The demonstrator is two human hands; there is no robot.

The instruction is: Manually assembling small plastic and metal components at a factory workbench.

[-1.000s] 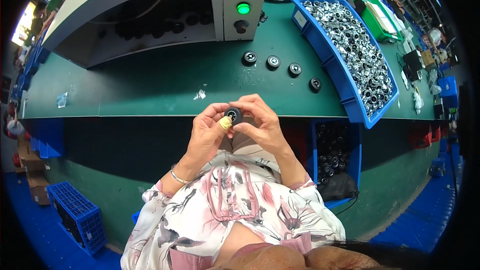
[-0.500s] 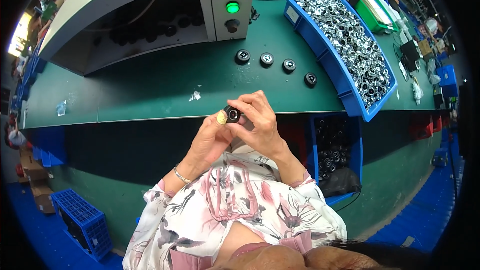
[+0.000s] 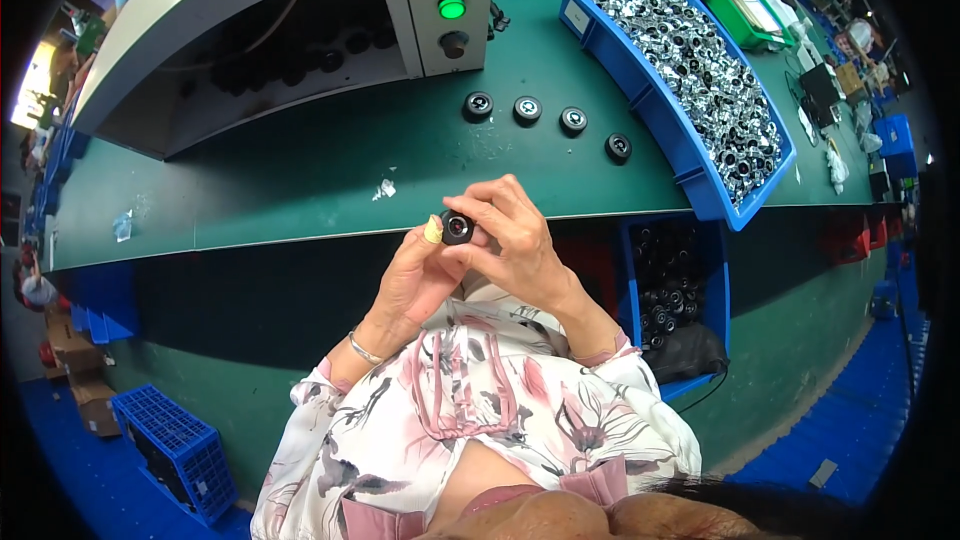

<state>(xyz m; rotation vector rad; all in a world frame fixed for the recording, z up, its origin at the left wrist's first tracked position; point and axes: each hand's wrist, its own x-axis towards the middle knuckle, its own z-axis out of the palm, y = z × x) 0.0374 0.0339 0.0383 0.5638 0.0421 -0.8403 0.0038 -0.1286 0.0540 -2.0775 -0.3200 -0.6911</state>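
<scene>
Close to the bench's front edge, both hands pinch a small black round wheel-like part (image 3: 457, 228) with a ring-shaped centre facing up. My right hand (image 3: 520, 248) grips it from the right, thumb below and fingers bent over the top. My left hand (image 3: 405, 280) holds its left side, with a yellow wrap on the thumb; its other fingers are partly hidden. Beyond the hands, several similar black wheel-like parts (image 3: 527, 110) lie in a slanting row on the green bench (image 3: 330, 175).
A blue tray (image 3: 700, 190) full of shiny clear-and-black pieces stands on the right. At the back left is a grey machine (image 3: 420, 0) with red and green lights. Under the bench edge, a blue bin (image 3: 722, 290) holds black parts. Plastic scraps (image 3: 385, 189) lie on the bench.
The view has shifted slightly. The wheel-like part is turned a little between my fingers, and both hands keep hold of it. The row on the bench is unchanged.
</scene>
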